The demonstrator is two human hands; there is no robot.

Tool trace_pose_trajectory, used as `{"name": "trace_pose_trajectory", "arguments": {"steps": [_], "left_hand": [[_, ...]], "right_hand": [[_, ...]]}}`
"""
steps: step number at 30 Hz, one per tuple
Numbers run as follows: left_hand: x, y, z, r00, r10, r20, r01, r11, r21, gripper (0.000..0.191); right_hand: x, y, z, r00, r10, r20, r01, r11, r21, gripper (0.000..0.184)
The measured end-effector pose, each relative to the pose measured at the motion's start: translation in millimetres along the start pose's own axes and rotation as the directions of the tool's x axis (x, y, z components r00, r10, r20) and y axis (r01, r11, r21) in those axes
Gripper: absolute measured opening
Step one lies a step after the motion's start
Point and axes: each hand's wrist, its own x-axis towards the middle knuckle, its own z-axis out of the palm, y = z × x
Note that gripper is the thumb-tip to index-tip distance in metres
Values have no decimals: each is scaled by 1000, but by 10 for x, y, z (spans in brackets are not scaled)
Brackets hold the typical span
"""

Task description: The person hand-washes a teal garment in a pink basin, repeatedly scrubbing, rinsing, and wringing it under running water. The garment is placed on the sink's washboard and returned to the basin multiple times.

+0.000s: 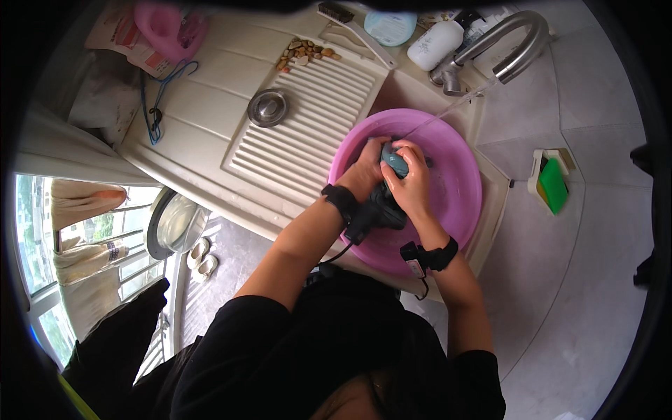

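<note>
Both my hands are inside a pink plastic basin (462,210) that stands in the sink. My right hand (411,176) grips a smooth, rounded blue-green object (395,161); whether it is a soap bar or bunched wet fabric I cannot tell. Close against it on the left, my left hand (371,160) is curled around dark wet cloth, its fingertips partly hidden. More of the dark cloth (389,207) hangs below the hands into the basin. From the metal faucet (504,47) a thin stream of water (446,111) runs down towards the hands.
On the ribbed washboard counter (310,126) lie a metal sink strainer (268,107) and several pebbles (304,52). A scrub brush (359,34) and a white bottle (436,45) stand behind. Blue hangers (157,105) lie left. A wall holder carries a green sponge (552,186).
</note>
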Motion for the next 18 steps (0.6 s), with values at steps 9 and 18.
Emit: {"name": "trace_pose_trajectory", "arguments": {"steps": [9,18], "left_hand": [[-216,-379,397,788,455,415,-613,638,466,31],[-342,-585,283,865,-33,500,-443,-517,733,32]], "right_hand": [[-56,648,-483,811,573,123,-585,800,134,43],[297,344,-720,738,608,293,-648,760,56,59]]}}
